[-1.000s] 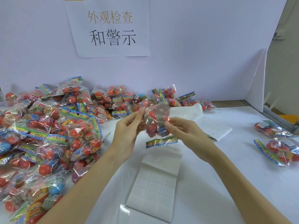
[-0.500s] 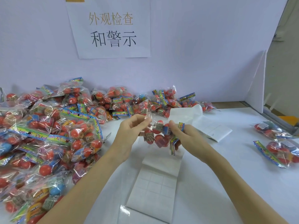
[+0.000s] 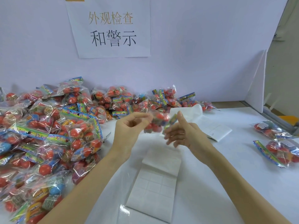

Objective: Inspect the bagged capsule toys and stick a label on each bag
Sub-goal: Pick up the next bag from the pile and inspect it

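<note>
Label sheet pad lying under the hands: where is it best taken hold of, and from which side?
Probably the near right corner of the label sheet pad, approached from the right: it lies flat on the white table, and that edge is bare, while the pile of bagged toys crowds its left.

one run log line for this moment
step: inspect | left hand: pinches bag | right hand: beside bag, blurred | label sheet: on table, untouched

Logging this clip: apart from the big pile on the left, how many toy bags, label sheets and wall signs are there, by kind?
Bags right of the hands: 2
Bag held up: 1
Label sheets: 2
Wall sign: 1
Total: 6
</note>
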Demonstrator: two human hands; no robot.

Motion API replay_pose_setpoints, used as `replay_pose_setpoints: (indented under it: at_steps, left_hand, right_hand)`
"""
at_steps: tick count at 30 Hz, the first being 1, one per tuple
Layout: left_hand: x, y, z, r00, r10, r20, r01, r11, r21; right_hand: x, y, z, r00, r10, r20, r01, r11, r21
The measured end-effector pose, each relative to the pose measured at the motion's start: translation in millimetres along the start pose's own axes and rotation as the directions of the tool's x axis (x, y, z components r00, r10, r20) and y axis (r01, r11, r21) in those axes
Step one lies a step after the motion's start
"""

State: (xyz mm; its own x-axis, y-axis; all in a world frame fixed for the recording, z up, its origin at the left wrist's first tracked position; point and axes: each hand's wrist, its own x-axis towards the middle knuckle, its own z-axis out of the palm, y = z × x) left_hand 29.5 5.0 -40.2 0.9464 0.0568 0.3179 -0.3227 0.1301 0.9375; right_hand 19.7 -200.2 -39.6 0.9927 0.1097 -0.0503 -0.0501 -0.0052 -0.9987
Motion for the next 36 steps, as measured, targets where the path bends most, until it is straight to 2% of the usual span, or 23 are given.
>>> replay_pose_setpoints:
  at_steps: [1, 2, 4, 5, 6, 7, 9, 11, 12, 14, 15, 16, 19, 23, 28, 31, 34, 36]
  left_hand:
    - [-1.6, -1.8, 2.1, 0.989, 0.123, 0.078, -0.132, 0.985, 0.110]
    - [-2.9, -3.6, 2.8, 0.949, 0.251, 0.192, -0.294, 0.925, 0.242]
    - [-2.9, -8.7, 1.8, 0.778, 0.441, 0.447, -0.621, 0.646, 0.444]
    - [-2.5, -12.2, 0.2, 0.686, 0.480, 0.546, -0.726, 0.499, 0.474]
    - [-2.7, -14.8, -0.7, 0.634, 0.497, 0.592, -0.773, 0.407, 0.487]
    - [-3.3, -16.7, -0.7, 0.623, 0.519, 0.585, -0.781, 0.372, 0.501]
    - [-3.4, -17.9, -0.8, 0.667, 0.584, 0.463, -0.731, 0.389, 0.561]
    - [-0.9, -16.7, -0.9, 0.768, 0.583, 0.265, -0.600, 0.510, 0.616]
    - [1.7, -14.9, -1.9, 0.847, 0.507, 0.163, -0.492, 0.630, 0.601]
    - [5.6, -10.4, -3.2, 0.978, 0.203, 0.038, -0.198, 0.871, 0.450]
    - [6.5, -8.4, -3.9, 0.999, 0.043, 0.024, -0.049, 0.944, 0.327]
    - [7.6, -8.2, -5.3, 0.997, -0.063, 0.040, 0.053, 0.974, 0.218]
    - [7.7, -8.0, -7.7, 0.990, -0.114, 0.078, 0.103, 0.985, 0.138]
    - [3.9, -5.1, -1.7, 0.983, -0.137, 0.126, 0.132, 0.990, 0.046]
    - [5.4, 1.8, -0.6, 0.981, -0.180, 0.072, 0.189, 0.970, -0.153]
    - [4.7, 2.5, 2.2, 0.976, -0.214, 0.037, 0.217, 0.948, -0.232]
    - [9.6, 2.0, -4.5, 0.970, -0.233, -0.072, 0.206, 0.942, -0.266]
    - [15.1, 2.0, -13.0, 0.960, -0.267, -0.085, 0.239, 0.939, -0.248]
  right_hand:
    - [-1.8, -1.8, 0.6, 0.996, 0.027, 0.087, -0.035, 0.995, 0.089]
    - [-3.2, -2.5, 1.2, 0.989, 0.026, 0.147, -0.045, 0.991, 0.128]
    - [-4.9, -1.4, 3.9, 0.987, -0.015, 0.159, -0.004, 0.993, 0.119]
    - [-5.2, -0.1, 4.6, 0.991, -0.035, 0.130, 0.021, 0.995, 0.102]
    - [-5.4, 1.1, 5.2, 0.994, -0.045, 0.098, 0.037, 0.995, 0.088]
    - [-5.7, 1.8, 5.6, 0.996, -0.048, 0.078, 0.042, 0.996, 0.079]
    - [-7.0, 0.8, 6.5, 0.995, -0.051, 0.087, 0.046, 0.997, 0.059]
    - [-8.2, -0.2, 8.4, 0.991, -0.070, 0.118, 0.070, 0.998, 0.001]
    - [-8.7, -0.4, 9.2, 0.989, -0.078, 0.128, 0.082, 0.996, -0.028]
    - [-9.4, 0.9, 9.9, 0.985, -0.087, 0.148, 0.096, 0.994, -0.055]
    - [-9.4, 1.4, 10.4, 0.983, -0.087, 0.159, 0.097, 0.994, -0.057]
    - [-9.9, 1.4, 10.9, 0.981, -0.085, 0.173, 0.096, 0.994, -0.056]
    - [-10.9, -0.3, 14.5, 0.979, -0.067, 0.192, 0.076, 0.996, -0.039]
    - [-8.9, -0.7, 14.8, 0.992, -0.114, 0.054, 0.118, 0.991, -0.063]
    - [-7.2, -1.0, 13.9, 0.992, -0.122, 0.033, 0.121, 0.992, 0.030]
    - [-9.1, -3.3, 12.8, 0.992, -0.097, 0.081, 0.091, 0.993, 0.072]
    - [-11.7, -4.8, 10.6, 0.977, -0.069, 0.204, 0.055, 0.996, 0.072]
    - [-11.0, -3.1, 11.5, 0.977, -0.092, 0.191, 0.086, 0.995, 0.041]
